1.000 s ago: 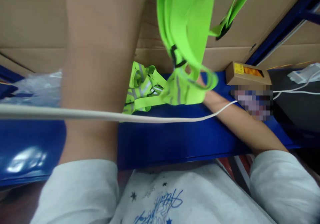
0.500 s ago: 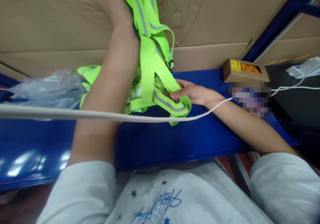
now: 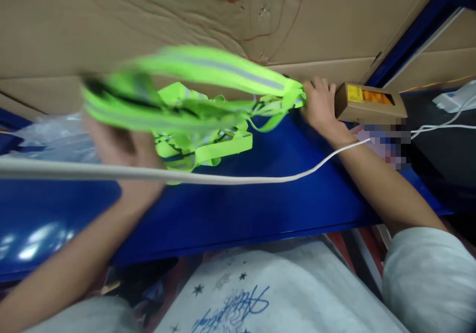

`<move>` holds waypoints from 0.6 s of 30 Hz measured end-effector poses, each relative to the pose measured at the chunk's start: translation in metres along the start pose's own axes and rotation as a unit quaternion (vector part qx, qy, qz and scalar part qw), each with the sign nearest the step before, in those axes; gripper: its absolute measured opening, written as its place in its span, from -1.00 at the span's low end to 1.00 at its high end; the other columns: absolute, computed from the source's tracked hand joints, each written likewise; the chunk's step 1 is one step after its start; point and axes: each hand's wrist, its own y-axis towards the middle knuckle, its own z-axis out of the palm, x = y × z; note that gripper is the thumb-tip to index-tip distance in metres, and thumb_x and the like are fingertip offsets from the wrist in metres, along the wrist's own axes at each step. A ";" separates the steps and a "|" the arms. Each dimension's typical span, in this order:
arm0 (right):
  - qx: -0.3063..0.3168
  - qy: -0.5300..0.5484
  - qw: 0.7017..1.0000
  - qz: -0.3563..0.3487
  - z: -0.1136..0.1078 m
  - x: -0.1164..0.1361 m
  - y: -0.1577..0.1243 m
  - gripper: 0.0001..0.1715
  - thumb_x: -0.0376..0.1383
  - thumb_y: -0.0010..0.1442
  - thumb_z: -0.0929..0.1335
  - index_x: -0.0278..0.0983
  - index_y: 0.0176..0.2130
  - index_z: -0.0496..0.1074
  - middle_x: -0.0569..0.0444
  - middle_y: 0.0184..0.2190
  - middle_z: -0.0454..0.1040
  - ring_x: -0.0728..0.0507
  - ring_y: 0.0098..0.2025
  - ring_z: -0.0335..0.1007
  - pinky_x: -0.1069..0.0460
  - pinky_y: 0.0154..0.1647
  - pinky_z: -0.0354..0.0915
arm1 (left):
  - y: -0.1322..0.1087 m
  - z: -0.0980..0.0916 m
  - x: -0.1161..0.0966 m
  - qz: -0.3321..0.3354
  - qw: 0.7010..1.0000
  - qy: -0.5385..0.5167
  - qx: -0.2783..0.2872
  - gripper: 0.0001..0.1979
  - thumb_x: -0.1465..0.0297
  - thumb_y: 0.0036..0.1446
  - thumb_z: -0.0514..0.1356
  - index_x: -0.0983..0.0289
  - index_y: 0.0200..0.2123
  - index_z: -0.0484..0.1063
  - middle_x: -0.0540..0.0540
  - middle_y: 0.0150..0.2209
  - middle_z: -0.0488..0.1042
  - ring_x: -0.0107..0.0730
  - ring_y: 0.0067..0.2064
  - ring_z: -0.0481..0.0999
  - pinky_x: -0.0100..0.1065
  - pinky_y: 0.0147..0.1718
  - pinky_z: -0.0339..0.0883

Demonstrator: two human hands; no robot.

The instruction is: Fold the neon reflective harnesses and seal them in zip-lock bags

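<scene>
A neon-green reflective strap vest (image 3: pixel 226 67) with grey stripes is stretched sideways above the table. My right hand (image 3: pixel 320 102) is closed around its gathered right end. At the other end, my left hand (image 3: pixel 124 147) is closed on the looped straps; motion smears its fingers and the black part of the straps there. Below the raised vest lies a tangled pile of similar green straps (image 3: pixel 223 147) on the blue table (image 3: pixel 238 204).
Clear plastic bags (image 3: pixel 59 137) lie at the left. A cardboard box (image 3: pixel 372 103) with orange contents stands just right of my right hand. A white cable (image 3: pixel 260 179) hangs across the view in front of my forearms. Cardboard panels (image 3: pixel 334 25) line the back.
My left hand has come down from the top and out to the left, and my right hand has moved right and slightly up. The vest has swung from hanging upright to lying level between them.
</scene>
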 end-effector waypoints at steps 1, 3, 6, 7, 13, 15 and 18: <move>0.003 -0.003 1.000 0.004 0.003 -0.001 0.002 -0.52 -0.46 0.29 0.37 -0.42 0.19 0.50 -0.41 0.33 0.39 -0.54 0.37 0.25 -0.49 0.39 0.14 | -0.016 -0.006 -0.023 0.045 0.997 0.023 0.057 -0.60 0.20 0.59 0.04 0.14 0.37 0.21 0.11 0.27 0.43 -0.24 0.28 0.49 -0.10 0.23 0.48; 0.022 -0.009 1.000 -0.002 0.005 -0.003 0.001 -0.43 -0.46 0.38 0.28 -0.40 0.34 0.40 -0.41 0.47 0.20 -0.53 0.45 0.15 -0.50 0.41 0.09 | -0.040 -0.014 -0.061 0.235 0.943 0.030 0.233 -0.79 0.36 0.52 0.11 0.16 0.12 0.45 0.06 0.03 0.60 -0.34 0.06 0.59 -0.25 -0.02 0.52; 0.040 -0.051 0.997 -0.038 -0.003 -0.009 -0.014 -0.30 -0.47 0.44 0.16 -0.31 0.48 0.25 -0.34 0.54 0.07 -0.55 0.48 0.11 -0.55 0.39 0.09 | -0.056 -0.013 -0.095 0.347 0.886 0.039 0.305 -0.86 0.50 0.40 0.23 0.17 -0.06 0.53 0.00 -0.06 0.67 -0.36 -0.02 0.60 -0.20 0.02 0.46; 0.040 -0.063 0.996 -0.052 -0.008 -0.011 -0.022 -0.29 -0.46 0.45 0.14 -0.28 0.49 0.23 -0.32 0.54 0.07 -0.55 0.48 0.12 -0.57 0.38 0.10 | -0.058 -0.010 -0.101 0.361 0.878 0.044 0.310 -0.87 0.49 0.38 0.25 0.18 -0.07 0.54 0.01 -0.07 0.67 -0.34 -0.03 0.59 -0.16 0.04 0.45; 0.063 -0.021 0.994 -0.090 -0.040 -0.012 -0.079 -0.32 -0.39 0.42 0.13 -0.36 0.41 0.36 -0.35 0.37 0.34 -0.50 0.34 0.34 -0.45 0.31 0.33 | -0.053 -0.002 -0.111 0.301 0.867 -0.110 0.381 -0.82 0.32 0.44 0.18 0.27 -0.02 0.50 0.14 -0.07 0.65 -0.24 -0.08 0.62 -0.19 -0.03 0.51; 0.061 0.065 0.990 -0.113 -0.043 -0.004 -0.092 -0.38 -0.31 0.48 0.12 -0.34 0.35 0.44 -0.30 0.26 0.46 -0.41 0.29 0.43 -0.36 0.32 0.39 | -0.038 0.005 -0.099 0.244 0.873 -0.188 0.378 -0.73 0.26 0.49 0.09 0.28 0.06 0.47 0.19 -0.05 0.64 -0.24 -0.03 0.63 -0.24 -0.02 0.54; 0.053 0.173 0.969 -0.167 -0.040 0.013 -0.103 -0.40 -0.05 0.57 0.16 -0.22 0.36 0.44 -0.18 0.32 0.45 -0.33 0.40 0.37 -0.30 0.45 0.31 | -0.005 0.036 -0.066 0.118 0.918 -0.149 0.347 -0.73 0.36 0.52 0.03 0.23 0.14 0.44 0.21 0.06 0.61 -0.26 0.10 0.61 -0.24 0.11 0.50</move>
